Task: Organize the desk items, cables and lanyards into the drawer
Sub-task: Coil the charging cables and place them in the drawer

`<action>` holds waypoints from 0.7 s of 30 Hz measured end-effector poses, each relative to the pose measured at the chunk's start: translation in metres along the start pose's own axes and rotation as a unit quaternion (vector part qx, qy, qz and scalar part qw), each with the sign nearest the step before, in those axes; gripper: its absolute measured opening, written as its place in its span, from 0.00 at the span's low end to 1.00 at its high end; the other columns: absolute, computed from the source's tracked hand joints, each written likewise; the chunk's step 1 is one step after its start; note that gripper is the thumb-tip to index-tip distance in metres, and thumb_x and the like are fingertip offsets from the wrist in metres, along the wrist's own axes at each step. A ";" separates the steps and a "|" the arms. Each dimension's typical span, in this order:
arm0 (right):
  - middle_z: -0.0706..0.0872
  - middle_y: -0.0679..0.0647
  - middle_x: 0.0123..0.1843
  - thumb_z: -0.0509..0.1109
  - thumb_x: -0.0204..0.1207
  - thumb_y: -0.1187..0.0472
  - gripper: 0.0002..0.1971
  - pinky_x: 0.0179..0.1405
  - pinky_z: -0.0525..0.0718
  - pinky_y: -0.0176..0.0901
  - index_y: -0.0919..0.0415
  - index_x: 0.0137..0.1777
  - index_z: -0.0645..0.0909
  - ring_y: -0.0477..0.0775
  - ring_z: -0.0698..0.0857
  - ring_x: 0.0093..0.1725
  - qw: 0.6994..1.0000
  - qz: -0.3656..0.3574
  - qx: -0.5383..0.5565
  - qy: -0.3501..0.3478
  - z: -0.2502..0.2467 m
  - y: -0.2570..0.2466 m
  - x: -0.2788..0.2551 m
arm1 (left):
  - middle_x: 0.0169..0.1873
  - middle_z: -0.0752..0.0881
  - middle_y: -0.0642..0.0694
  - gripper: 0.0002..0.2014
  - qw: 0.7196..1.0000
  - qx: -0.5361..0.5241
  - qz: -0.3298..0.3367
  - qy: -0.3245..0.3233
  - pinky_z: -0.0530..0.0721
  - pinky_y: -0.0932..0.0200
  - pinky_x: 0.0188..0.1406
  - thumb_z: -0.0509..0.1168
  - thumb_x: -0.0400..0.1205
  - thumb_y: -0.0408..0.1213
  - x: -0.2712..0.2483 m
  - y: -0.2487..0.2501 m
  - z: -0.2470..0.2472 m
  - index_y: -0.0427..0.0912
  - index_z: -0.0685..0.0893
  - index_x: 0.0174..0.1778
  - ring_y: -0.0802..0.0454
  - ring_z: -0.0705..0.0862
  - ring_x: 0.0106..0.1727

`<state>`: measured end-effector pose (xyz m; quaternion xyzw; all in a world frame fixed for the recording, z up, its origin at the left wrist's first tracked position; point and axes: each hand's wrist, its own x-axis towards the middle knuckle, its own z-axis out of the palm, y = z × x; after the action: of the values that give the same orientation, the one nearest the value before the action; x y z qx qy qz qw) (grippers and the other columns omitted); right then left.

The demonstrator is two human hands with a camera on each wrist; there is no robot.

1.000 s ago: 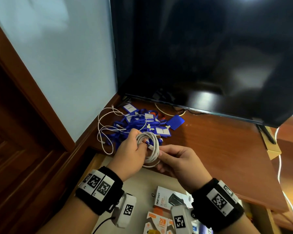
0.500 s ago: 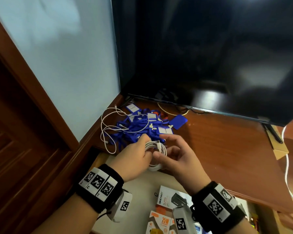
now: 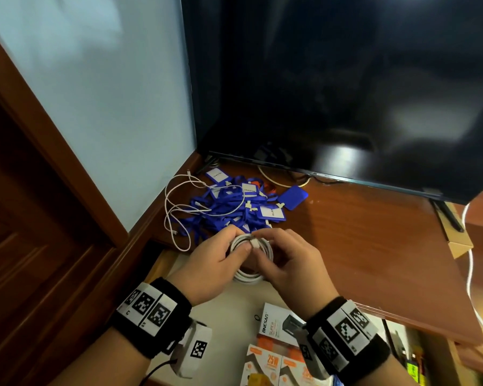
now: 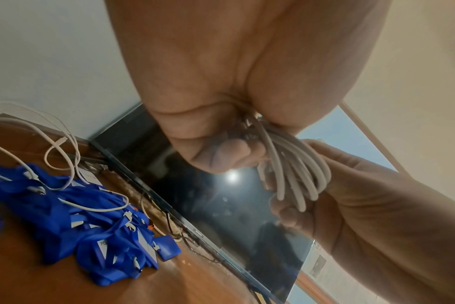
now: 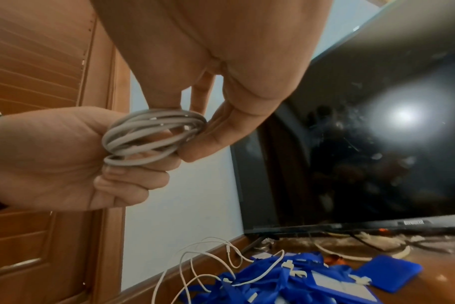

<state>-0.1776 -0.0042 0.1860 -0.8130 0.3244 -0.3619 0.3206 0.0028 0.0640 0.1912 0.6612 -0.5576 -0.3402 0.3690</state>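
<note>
A coiled white cable (image 3: 250, 260) (image 4: 291, 170) (image 5: 153, 135) hangs over the open drawer (image 3: 223, 324) at the desk's front edge. My left hand (image 3: 215, 263) grips the coil's left side with curled fingers. My right hand (image 3: 287, 260) pinches its right side between thumb and fingers (image 5: 210, 139). Behind the hands, a pile of blue lanyards (image 3: 234, 210) (image 4: 73, 222) (image 5: 286, 281) with white badge cards lies on the desk. A loose white cable (image 3: 176, 210) (image 5: 208, 261) is tangled across the pile's left side.
A large black monitor (image 3: 332, 93) stands at the back of the wooden desk (image 3: 360, 246). The drawer holds several charger boxes (image 3: 279, 346). A wall (image 3: 95, 107) closes the left side. A cardboard box (image 3: 457, 235) and a white cord (image 3: 470, 274) sit at the right edge.
The coil has turned from upright to flatter and sunk a little toward the drawer. My right hand has come over its top and now pinches it beside the left thumb.
</note>
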 end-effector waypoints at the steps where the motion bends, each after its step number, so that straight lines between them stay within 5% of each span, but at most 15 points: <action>1: 0.83 0.39 0.46 0.79 0.77 0.56 0.12 0.43 0.84 0.35 0.44 0.60 0.88 0.43 0.86 0.44 1.000 -0.016 -0.009 0.002 0.000 0.000 0.001 | 0.44 0.90 0.53 0.05 1.000 -0.001 0.002 0.003 0.87 0.37 0.55 0.63 0.90 0.49 0.000 -0.001 0.000 0.55 0.82 0.55 0.55 0.89 0.48; 6: 0.78 0.44 0.51 0.77 0.79 0.53 0.11 0.39 0.84 0.38 0.48 0.59 0.86 0.43 0.82 0.44 0.997 -0.036 -0.056 0.032 0.008 0.001 0.004 | 0.44 0.89 0.53 0.07 1.000 -0.016 0.007 0.008 0.88 0.40 0.55 0.61 0.91 0.50 0.000 -0.002 -0.005 0.54 0.83 0.56 0.56 0.89 0.48; 9: 0.78 0.44 0.57 0.75 0.78 0.51 0.12 0.46 0.83 0.33 0.53 0.57 0.82 0.41 0.82 0.51 0.995 -0.035 -0.072 0.054 0.016 0.002 0.002 | 0.46 0.89 0.51 0.07 1.000 -0.024 0.018 0.006 0.88 0.41 0.54 0.62 0.91 0.51 -0.002 -0.004 -0.008 0.55 0.83 0.56 0.55 0.89 0.48; 12: 0.85 0.41 0.59 0.72 0.79 0.47 0.10 0.53 0.79 0.27 0.44 0.55 0.74 0.39 0.83 0.58 0.996 0.001 -0.065 0.052 0.019 0.002 0.001 | 0.44 0.89 0.51 0.04 1.000 -0.008 0.020 0.012 0.88 0.42 0.51 0.65 0.90 0.49 -0.004 -0.011 -0.010 0.56 0.83 0.55 0.54 0.88 0.46; 14: 0.90 0.43 0.52 0.71 0.80 0.45 0.10 0.46 0.86 0.37 0.41 0.52 0.70 0.41 0.88 0.50 0.997 0.065 -0.002 0.044 0.018 0.000 0.003 | 0.43 0.89 0.52 0.04 1.000 0.005 0.014 0.024 0.88 0.42 0.50 0.66 0.89 0.49 -0.006 -0.018 -0.013 0.55 0.83 0.55 0.55 0.88 0.44; 16: 0.91 0.50 0.43 0.72 0.83 0.54 0.10 0.39 0.90 0.46 0.48 0.53 0.72 0.46 0.91 0.40 0.988 0.116 0.098 0.039 0.018 -0.002 0.005 | 0.44 0.90 0.52 0.05 0.999 0.003 0.009 0.031 0.87 0.42 0.51 0.66 0.89 0.49 -0.008 -0.025 -0.015 0.54 0.83 0.57 0.54 0.89 0.45; 21: 0.94 0.58 0.44 0.68 0.87 0.62 0.09 0.41 0.93 0.58 0.63 0.59 0.72 0.61 0.93 0.41 0.932 0.249 0.263 0.030 0.021 0.000 0.008 | 0.44 0.91 0.51 0.07 0.999 -0.008 0.005 0.035 0.87 0.53 0.49 0.66 0.89 0.50 -0.013 -0.028 -0.010 0.54 0.86 0.55 0.56 0.90 0.45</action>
<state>-0.1566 -0.0046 0.1783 -0.5816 0.4192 -0.3674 0.5924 0.0231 0.0810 0.1720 0.6670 -0.5451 -0.3189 0.3954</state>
